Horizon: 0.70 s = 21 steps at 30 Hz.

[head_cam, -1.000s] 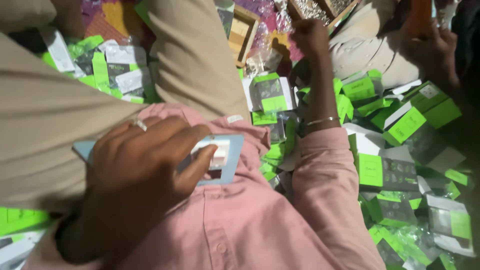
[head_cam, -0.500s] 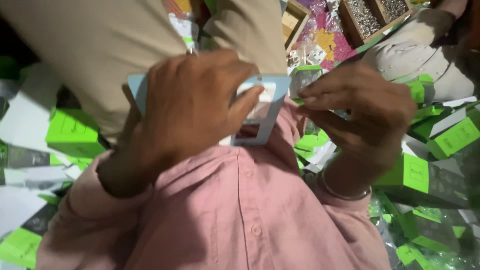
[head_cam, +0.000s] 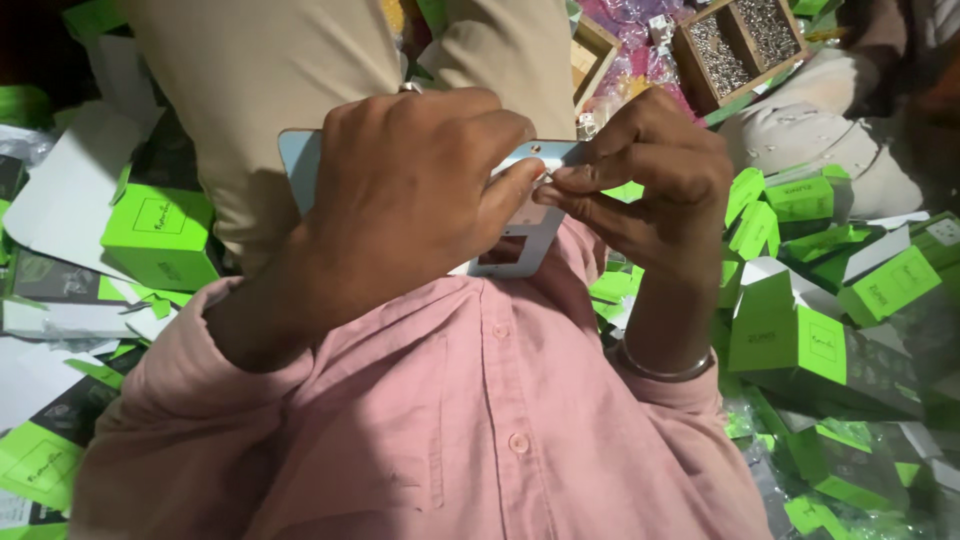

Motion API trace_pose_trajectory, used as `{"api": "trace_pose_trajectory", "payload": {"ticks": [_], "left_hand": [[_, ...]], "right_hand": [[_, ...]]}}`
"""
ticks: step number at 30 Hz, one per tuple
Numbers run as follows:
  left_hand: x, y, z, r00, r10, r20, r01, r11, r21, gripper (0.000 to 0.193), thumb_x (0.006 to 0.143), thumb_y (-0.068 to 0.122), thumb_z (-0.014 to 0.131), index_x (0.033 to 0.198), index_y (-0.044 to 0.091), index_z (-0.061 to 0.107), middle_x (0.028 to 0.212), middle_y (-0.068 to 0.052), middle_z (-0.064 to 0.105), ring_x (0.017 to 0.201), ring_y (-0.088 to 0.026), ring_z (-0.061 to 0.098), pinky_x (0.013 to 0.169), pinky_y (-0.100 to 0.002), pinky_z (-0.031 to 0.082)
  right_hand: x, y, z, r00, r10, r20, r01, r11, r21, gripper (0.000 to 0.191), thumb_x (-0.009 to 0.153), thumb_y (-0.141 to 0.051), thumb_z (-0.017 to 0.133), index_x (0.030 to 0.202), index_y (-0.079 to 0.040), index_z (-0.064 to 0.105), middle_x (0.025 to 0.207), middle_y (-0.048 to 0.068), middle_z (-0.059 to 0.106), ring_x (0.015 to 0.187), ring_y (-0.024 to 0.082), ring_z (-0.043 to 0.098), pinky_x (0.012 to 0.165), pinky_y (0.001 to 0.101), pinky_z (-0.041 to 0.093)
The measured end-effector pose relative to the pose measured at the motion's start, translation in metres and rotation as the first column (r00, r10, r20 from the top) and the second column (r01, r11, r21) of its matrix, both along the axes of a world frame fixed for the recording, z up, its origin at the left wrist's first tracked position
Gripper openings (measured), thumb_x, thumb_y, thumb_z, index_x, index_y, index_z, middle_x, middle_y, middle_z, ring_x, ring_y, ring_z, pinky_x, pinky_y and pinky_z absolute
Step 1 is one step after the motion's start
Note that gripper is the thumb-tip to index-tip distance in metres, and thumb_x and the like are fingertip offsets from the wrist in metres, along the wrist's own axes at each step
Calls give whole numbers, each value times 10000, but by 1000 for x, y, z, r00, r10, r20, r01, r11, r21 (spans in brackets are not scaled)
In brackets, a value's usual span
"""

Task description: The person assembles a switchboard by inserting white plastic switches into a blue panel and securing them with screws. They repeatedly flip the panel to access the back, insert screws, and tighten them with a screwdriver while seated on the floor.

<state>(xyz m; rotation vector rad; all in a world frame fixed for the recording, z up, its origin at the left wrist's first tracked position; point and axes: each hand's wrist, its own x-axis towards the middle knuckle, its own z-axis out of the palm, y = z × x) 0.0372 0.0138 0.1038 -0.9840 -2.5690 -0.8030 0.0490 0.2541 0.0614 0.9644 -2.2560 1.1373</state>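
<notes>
Pale-blue flat plate (head_cam: 520, 235) clamped in left hand (head_cam: 410, 200); right hand (head_cam: 650, 180) pinching top edge.

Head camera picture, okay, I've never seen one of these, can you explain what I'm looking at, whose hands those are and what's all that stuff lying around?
This picture comes from a camera worn on a person's head, looking down along their own body. So the pink shirt at the bottom is the wearer's chest, and the two bare hands belong to them.

The left hand grips a flat pale blue plate with a rectangular window cut in it. The right hand, with a bangle on its wrist, pinches the plate's top edge with its fingertips; if it holds a small part there, that is too small to tell.

Around the person lies a heap of bright green boxes, some folded, some flat, with clear plastic bags among them. At the top right stands a wooden tray with compartments of small metal parts. The beige cloth is the wearer's trouser legs.
</notes>
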Motion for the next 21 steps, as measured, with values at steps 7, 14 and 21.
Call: {"api": "trace_pose_trajectory", "payload": {"ticks": [7, 14, 21], "left_hand": [[1, -2, -3, 999, 19, -31, -18, 1000, 22, 211, 919, 331, 781, 913, 121, 764, 808, -63, 671, 704, -324, 676, 599, -481, 504], [6, -3, -4, 999, 25, -40, -23, 999, 41, 199, 932, 322, 781, 925, 124, 766, 813, -63, 667, 707, -311, 681, 619, -466, 520], [11, -1, -5, 997, 28, -69, -23, 997, 71, 187, 932, 304, 778, 976, 123, 776, 834, -52, 667, 726, -301, 685, 648, -459, 528]], "right_hand": [[9, -11, 7, 989, -76, -130, 93, 987, 129, 265, 815, -39, 982, 978, -34, 774, 888, 60, 693, 783, 186, 627, 708, 306, 433], [8, -14, 11, 991, -80, -105, 91, 990, 106, 290, 800, -67, 1001, 929, -38, 743, 846, 68, 635, 827, 223, 629, 723, 319, 447], [19, -22, 26, 983, -166, -80, 177, 971, 163, 234, 729, 3, 927, 891, 9, 759, 843, 114, 596, 778, 228, 563, 686, 352, 410]]}}
